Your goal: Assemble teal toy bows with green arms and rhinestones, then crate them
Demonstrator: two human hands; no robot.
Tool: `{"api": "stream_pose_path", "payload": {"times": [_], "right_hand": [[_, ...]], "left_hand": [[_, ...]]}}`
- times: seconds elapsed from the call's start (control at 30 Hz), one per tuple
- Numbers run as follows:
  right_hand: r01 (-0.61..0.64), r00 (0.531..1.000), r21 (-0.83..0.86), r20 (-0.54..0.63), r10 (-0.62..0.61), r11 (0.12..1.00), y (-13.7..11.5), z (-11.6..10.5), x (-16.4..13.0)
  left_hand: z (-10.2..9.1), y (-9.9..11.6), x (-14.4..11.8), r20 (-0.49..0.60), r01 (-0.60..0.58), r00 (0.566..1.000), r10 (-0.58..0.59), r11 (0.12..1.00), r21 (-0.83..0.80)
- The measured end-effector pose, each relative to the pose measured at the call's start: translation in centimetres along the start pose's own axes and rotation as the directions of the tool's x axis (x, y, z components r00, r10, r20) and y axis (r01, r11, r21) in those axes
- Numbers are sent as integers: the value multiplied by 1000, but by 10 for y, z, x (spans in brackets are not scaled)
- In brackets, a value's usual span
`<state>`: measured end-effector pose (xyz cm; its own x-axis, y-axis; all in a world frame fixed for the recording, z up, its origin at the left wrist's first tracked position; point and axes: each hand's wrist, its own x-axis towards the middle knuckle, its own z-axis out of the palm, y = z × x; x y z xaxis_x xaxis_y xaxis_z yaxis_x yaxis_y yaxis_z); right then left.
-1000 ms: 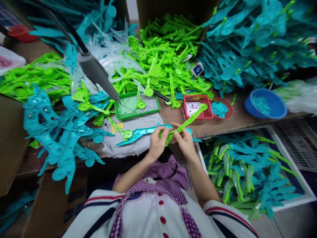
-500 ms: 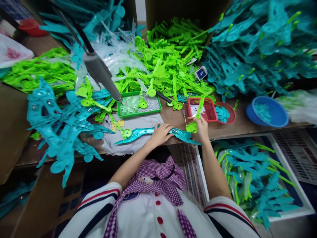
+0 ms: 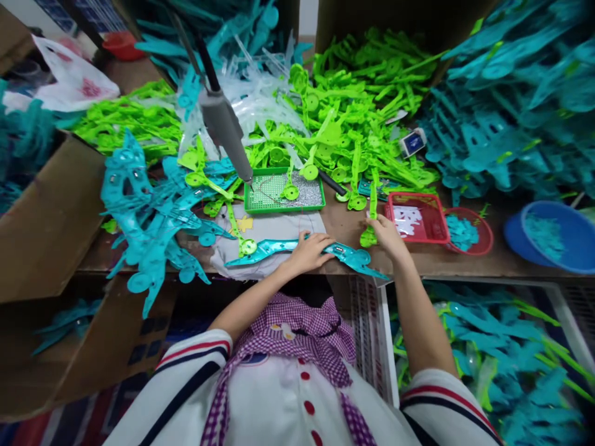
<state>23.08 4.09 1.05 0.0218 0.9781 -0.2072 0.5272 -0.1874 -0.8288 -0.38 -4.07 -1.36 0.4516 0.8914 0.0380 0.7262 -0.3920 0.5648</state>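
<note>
Nearest, below the table edge, a white crate [image 3: 388, 347] holds teal and green plastic parts. On the wooden table [image 3: 344, 224], the left hand [image 3: 310, 251] presses flat, fingers loose, on a long teal plastic part [image 3: 279, 248] lying on grey cloth [image 3: 274, 230]. The right hand [image 3: 385, 230] pinches a green plastic strip [image 3: 372, 214] just beside a red tray [image 3: 416, 217]. Farther, a green tray [image 3: 283, 192] holds tiny screws, under a hanging screwdriver [image 3: 225, 133]. Piles crowd every edge.

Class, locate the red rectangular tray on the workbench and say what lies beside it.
In the head view, the red tray sits right of centre on the workbench, just right of the right hand, with a round red dish of teal bits touching its right side.
</note>
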Motion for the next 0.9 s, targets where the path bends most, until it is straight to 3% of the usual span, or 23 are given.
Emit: {"api": "stream_pose_path", "payload": {"times": [0.1, 0.17, 0.3, 0.43, 0.53, 0.7, 0.8, 0.9], "right_hand": [[173, 975, -176, -105, -193, 969, 1, -14, -17], [238, 968, -81, -59, -243, 968, 3, -20, -35], [54, 998, 209, -24, -50, 976, 11, -19, -50], [-92, 995, 276, 74, 74, 957, 27, -16, -44], [-177, 976, 228, 167, 141, 958, 38, -15, -36], [-158, 982, 85, 118, 147, 984, 51, -15, -25], [-39, 997, -193, -73, 26, 980, 47, -17, -38], [140, 949, -365, -215, -229, 921, 29, -9, -64]], "left_hand": [[0, 0, 0, -9, 6, 1000, -6, 1000, -18], [0, 0, 0, -14, 13, 1000, -14, 1000, -28], [-1, 1, 1, -20, 29, 999, -30, 999, -40], [-2, 1, 1, -16, 21, 1000, -21, 999, -49], [0, 1, 1, -33, 33, 999, -34, 998, -47], [3, 1, 1, -45, 44, 998, -46, 997, -56], [3, 0, 1, -59, 50, 997, -53, 997, -59], [6, -1, 2, -54, 50, 997, -53, 997, -62]]}}
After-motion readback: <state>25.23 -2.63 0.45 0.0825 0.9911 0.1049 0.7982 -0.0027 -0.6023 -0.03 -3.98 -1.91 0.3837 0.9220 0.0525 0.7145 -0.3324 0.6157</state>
